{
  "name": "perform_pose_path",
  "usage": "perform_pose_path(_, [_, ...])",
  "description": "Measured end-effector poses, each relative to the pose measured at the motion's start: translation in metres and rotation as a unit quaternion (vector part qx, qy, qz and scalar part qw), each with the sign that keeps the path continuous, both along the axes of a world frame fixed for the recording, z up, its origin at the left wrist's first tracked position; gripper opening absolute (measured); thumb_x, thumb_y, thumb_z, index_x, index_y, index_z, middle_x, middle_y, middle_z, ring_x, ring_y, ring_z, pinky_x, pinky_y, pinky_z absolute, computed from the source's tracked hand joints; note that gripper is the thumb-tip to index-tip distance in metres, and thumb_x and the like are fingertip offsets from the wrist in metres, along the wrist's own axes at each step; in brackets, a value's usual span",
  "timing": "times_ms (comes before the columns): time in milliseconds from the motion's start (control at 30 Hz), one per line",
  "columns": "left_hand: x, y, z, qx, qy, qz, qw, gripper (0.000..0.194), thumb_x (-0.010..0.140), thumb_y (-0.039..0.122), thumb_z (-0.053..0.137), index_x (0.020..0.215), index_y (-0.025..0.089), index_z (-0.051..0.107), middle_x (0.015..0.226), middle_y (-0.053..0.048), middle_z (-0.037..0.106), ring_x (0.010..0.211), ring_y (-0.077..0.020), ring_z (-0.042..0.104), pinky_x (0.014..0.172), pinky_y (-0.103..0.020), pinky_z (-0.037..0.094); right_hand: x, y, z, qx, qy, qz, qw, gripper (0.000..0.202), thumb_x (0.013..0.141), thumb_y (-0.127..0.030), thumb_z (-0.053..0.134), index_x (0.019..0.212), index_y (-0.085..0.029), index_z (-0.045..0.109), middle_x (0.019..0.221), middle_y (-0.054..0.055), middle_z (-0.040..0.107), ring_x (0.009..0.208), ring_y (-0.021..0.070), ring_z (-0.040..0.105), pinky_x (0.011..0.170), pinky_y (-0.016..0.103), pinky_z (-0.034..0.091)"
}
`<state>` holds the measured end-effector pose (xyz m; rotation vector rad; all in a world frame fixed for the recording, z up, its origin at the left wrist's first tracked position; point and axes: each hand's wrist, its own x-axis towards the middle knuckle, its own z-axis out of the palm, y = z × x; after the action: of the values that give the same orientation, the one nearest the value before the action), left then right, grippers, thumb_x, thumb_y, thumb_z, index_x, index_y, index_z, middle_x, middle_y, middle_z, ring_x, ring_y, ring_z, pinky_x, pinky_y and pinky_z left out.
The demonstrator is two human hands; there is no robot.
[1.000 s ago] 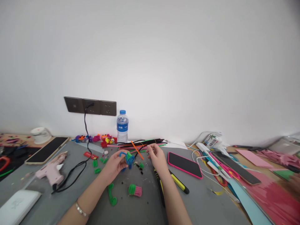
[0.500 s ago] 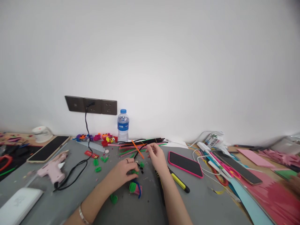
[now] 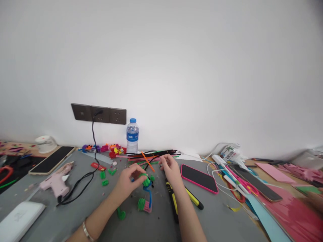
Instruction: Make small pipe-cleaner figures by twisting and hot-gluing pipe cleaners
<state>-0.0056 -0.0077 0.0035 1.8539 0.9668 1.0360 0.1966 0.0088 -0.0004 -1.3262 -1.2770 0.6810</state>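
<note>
My left hand (image 3: 128, 183) pinches a green coiled pipe-cleaner piece (image 3: 146, 182) between thumb and fingers, just above the grey mat (image 3: 207, 222). Below it, a bent blue pipe cleaner (image 3: 150, 198) runs down to a pink-and-green coil (image 3: 144, 205). My right hand (image 3: 171, 169) is held to the right with its fingertips closed together; whatever they hold, if anything, is too small to make out. Beneath the right forearm lie two yellow-and-black tools (image 3: 173, 201). Another green coil (image 3: 121, 214) sits near the left wrist.
Pipe cleaners (image 3: 156, 154) lie in a bundle behind my hands, beside a water bottle (image 3: 132, 136). A pink glue gun (image 3: 57, 181) with a black cord is on the left. To the right are a pink-edged phone (image 3: 199, 178) and scissors (image 3: 249, 186). Another person's hand (image 3: 315, 200) shows far right.
My left hand has lifted the green piece slightly, and the blue pipe cleaner now stretches up toward it. The right hand has shifted only slightly.
</note>
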Motion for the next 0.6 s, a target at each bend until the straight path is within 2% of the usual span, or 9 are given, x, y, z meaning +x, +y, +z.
perform_pose_path(100, [0.003, 0.001, 0.004, -0.141, -0.132, 0.042, 0.98, 0.031, 0.08, 0.047, 0.061, 0.068, 0.018, 0.058, 0.06, 0.004, 0.048, 0.054, -0.0109, 0.043, 0.051, -0.021, 0.034, 0.002, 0.0, 0.002, 0.002, 0.002, -0.003, 1.0, 0.036, 0.082, -0.056, 0.053, 0.072, -0.021, 0.053, 0.065, 0.002, 0.061, 0.051, 0.0155, 0.053, 0.052, 0.027, 0.046])
perform_pose_path(167, [0.006, 0.0, 0.005, -0.236, -0.198, 0.042, 0.951, 0.037, 0.074, 0.051, 0.067, 0.064, 0.018, 0.056, 0.059, 0.005, 0.045, 0.051, -0.0085, 0.038, 0.047, -0.019, 0.031, 0.002, 0.0, 0.002, 0.002, 0.004, -0.003, 1.0, 0.037, 0.081, -0.056, 0.053, 0.072, -0.02, 0.053, 0.065, 0.002, 0.061, 0.051, 0.0153, 0.053, 0.052, 0.027, 0.045])
perform_pose_path(267, [0.009, 0.0, 0.001, -0.336, -0.271, 0.053, 0.901, 0.039, 0.064, 0.051, 0.076, 0.069, 0.017, 0.06, 0.062, 0.005, 0.048, 0.052, -0.0072, 0.041, 0.048, -0.017, 0.036, 0.002, 0.0, 0.001, 0.0, 0.004, -0.004, 1.0, 0.036, 0.082, -0.055, 0.052, 0.073, -0.02, 0.053, 0.066, 0.001, 0.061, 0.051, 0.0149, 0.053, 0.052, 0.026, 0.044])
perform_pose_path(333, [0.01, 0.002, -0.004, -0.373, -0.297, 0.07, 0.876, 0.038, 0.062, 0.048, 0.08, 0.074, 0.016, 0.063, 0.064, 0.004, 0.052, 0.053, -0.0075, 0.045, 0.048, -0.018, 0.041, 0.002, 0.0, 0.001, -0.002, 0.005, -0.001, 1.0, 0.034, 0.082, -0.054, 0.052, 0.073, -0.021, 0.053, 0.066, 0.001, 0.06, 0.051, 0.0149, 0.053, 0.053, 0.027, 0.044])
perform_pose_path(467, [0.009, 0.007, -0.008, -0.411, -0.335, 0.093, 0.843, 0.025, 0.068, 0.034, 0.079, 0.077, 0.014, 0.067, 0.066, 0.002, 0.057, 0.052, -0.0071, 0.05, 0.046, -0.017, 0.045, 0.001, 0.0, 0.003, -0.006, 0.01, 0.014, 1.0, 0.034, 0.082, -0.054, 0.052, 0.074, -0.021, 0.052, 0.066, 0.001, 0.059, 0.052, 0.0152, 0.052, 0.053, 0.027, 0.045])
perform_pose_path(600, [0.008, 0.01, -0.008, -0.425, -0.355, 0.1, 0.827, 0.013, 0.076, 0.024, 0.073, 0.077, 0.012, 0.069, 0.066, 0.001, 0.059, 0.049, -0.0063, 0.051, 0.042, -0.015, 0.045, -0.001, -0.001, 0.003, -0.002, 0.013, 0.022, 1.0, 0.036, 0.081, -0.057, 0.053, 0.074, -0.021, 0.053, 0.065, 0.001, 0.06, 0.052, 0.0154, 0.052, 0.053, 0.027, 0.045])
